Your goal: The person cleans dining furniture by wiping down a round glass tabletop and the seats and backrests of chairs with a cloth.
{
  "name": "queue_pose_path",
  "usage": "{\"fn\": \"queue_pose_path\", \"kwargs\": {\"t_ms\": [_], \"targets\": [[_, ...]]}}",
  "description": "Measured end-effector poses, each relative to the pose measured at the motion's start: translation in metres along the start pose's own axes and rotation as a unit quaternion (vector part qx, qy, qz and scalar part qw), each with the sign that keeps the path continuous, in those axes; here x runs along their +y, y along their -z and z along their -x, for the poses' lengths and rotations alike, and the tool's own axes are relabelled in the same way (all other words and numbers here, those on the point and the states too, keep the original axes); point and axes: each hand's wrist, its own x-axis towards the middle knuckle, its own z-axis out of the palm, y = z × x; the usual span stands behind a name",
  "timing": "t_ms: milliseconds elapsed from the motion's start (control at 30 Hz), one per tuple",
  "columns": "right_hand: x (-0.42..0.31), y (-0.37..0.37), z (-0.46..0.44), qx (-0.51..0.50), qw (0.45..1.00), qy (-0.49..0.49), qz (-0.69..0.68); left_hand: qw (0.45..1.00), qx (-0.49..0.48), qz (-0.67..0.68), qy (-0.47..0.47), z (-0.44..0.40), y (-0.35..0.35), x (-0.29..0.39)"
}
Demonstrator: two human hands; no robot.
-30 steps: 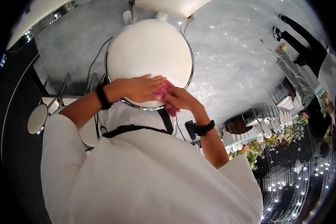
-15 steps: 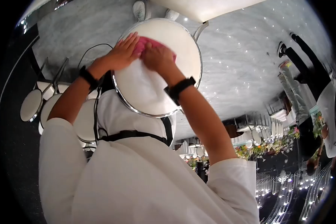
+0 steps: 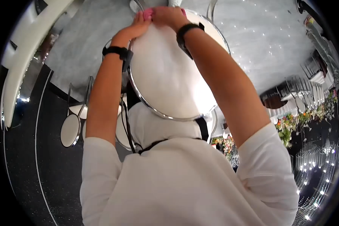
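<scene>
Left fingers (image 3: 140, 18) extended, right (image 3: 167, 16) curled on cloth (image 3: 148, 14)

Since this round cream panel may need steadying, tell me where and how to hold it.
Best take the round cream panel by its metal rim on the far right arc, coming from the right. That curved edge looks bare and faces the floor; the pink cloth is at the far edge, and the person's clothing crowds the near one.

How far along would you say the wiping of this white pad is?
The white pad looks done, unmarked, on its near part. Left hand and right hand are on the pink cloth at its far edge, likely unfinished. I cannot tell about the neighbouring pad.
</scene>
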Motion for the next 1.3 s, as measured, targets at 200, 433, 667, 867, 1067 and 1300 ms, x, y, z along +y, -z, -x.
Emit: {"fn": "queue_pose_path", "kwargs": {"t_ms": [200, 433, 667, 867, 1067, 1300], "targets": [[-0.003, 0.002, 0.026, 0.001, 0.999, 0.032, 0.001, 0.998, -0.051, 0.046, 0.013, 0.023, -0.001, 0.006], [-0.028, 0.026, 0.148, -0.104, 0.989, 0.086, -0.059, 0.977, -0.016, -0.165, -0.136, 0.148, -0.010, 0.027], [-0.039, -0.006, 0.298, -0.100, 0.974, 0.186, 0.087, 0.949, -0.038, -0.175, -0.258, 0.268, -0.049, 0.075], [-0.038, -0.005, 0.295, 0.021, 0.981, 0.178, 0.069, 0.939, 0.024, -0.155, -0.305, 0.219, -0.033, 0.084], [0.005, -0.014, 0.165, -0.018, 0.974, 0.225, -0.034, 0.961, 0.143, -0.104, -0.214, 0.185, -0.039, 0.061], [0.018, 0.019, 0.123, -0.044, 0.981, 0.177, -0.068, 0.967, 0.082, -0.125, -0.207, 0.160, -0.018, 0.050]]}}
